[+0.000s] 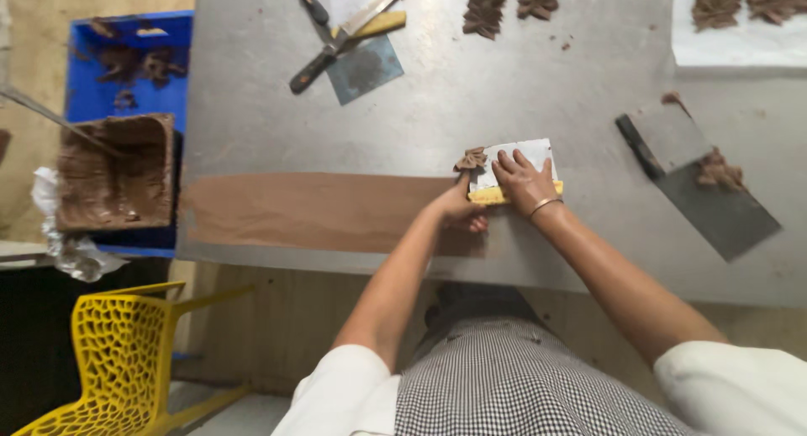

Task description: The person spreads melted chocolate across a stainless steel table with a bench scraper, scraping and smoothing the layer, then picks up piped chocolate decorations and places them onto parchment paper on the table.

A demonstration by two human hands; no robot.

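Observation:
A long brown chocolate strip (319, 211) is spread flat along the front of the steel table (471, 100). At its right end my right hand (523, 180) presses down on a scraper with a pale blade and a yellow handle (514, 169). My left hand (461, 207) grips the scraper's left end, with its fingers beside a small ruffled chocolate fan (471, 158) that stands at the blade's corner. A thin bangle circles my right wrist.
A large metal scraper (698, 184) smeared with chocolate lies to the right. Knives and another scraper (349, 32) lie at the back, near finished fans (486, 5) and more on white paper (740, 24). A chocolate-coated tub (118, 171), a blue crate and a yellow chair stand left.

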